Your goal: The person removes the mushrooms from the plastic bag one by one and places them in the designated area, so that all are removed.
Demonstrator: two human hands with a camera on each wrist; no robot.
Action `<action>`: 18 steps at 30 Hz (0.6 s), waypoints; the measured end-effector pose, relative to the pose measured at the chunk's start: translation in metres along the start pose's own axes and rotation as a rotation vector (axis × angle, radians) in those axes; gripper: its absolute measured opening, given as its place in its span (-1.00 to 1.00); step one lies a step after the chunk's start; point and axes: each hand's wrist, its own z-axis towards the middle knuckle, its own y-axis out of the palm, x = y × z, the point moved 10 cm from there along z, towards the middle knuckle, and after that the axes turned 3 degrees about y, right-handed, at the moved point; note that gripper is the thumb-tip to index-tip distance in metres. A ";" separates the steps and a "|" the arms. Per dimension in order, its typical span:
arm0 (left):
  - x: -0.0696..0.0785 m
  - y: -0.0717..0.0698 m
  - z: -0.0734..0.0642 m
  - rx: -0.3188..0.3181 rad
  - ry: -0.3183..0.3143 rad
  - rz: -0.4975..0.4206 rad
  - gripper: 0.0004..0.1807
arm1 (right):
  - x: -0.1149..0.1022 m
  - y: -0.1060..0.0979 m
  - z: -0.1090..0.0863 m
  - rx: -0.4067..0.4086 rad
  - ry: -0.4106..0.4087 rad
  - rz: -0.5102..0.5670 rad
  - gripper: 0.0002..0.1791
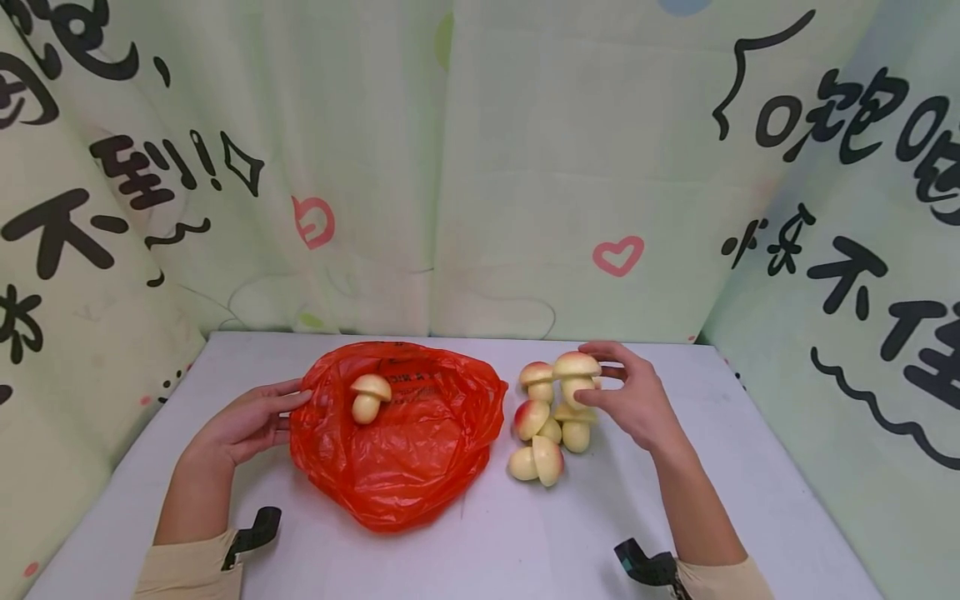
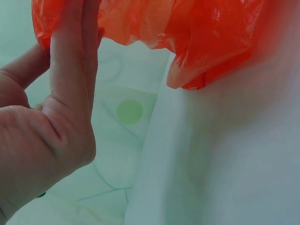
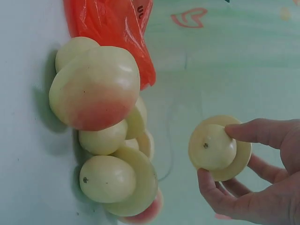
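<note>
One toy mushroom (image 1: 576, 377) is pinched by its stem in the right hand (image 1: 633, 400) above the pile of mushrooms (image 1: 542, 429) on the bench (image 1: 675, 533), while the left hand (image 1: 247, 421), fingers straight, steadies the orange bag (image 1: 397, 454) holding another mushroom (image 1: 367, 396).

1. Backdrop cloth (image 1: 525, 167), left side: big black Chinese chars, "不" readable, "到!!" above it; rest cut off.
2. Backdrop, right side: "不" and partial "住", plus "跑"-like chars above; edges cropped.
3. Signs on backdrop: pink heart (image 1: 618, 254), pink swirl mark (image 1: 313, 222).
4. Orange bag (image 1: 405, 433): dark print near rim, too small to read.
</note>
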 end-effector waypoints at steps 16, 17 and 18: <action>-0.001 -0.002 0.001 0.011 0.000 0.009 -0.17 | 0.026 -0.016 -0.006 0.055 0.102 -0.092 -0.33; -0.001 -0.002 0.001 0.011 -0.001 0.010 -0.17 | 0.027 -0.017 -0.006 0.055 0.108 -0.097 -0.33; -0.001 -0.001 0.001 0.008 -0.001 0.010 -0.16 | 0.029 -0.017 -0.007 0.054 0.114 -0.101 -0.33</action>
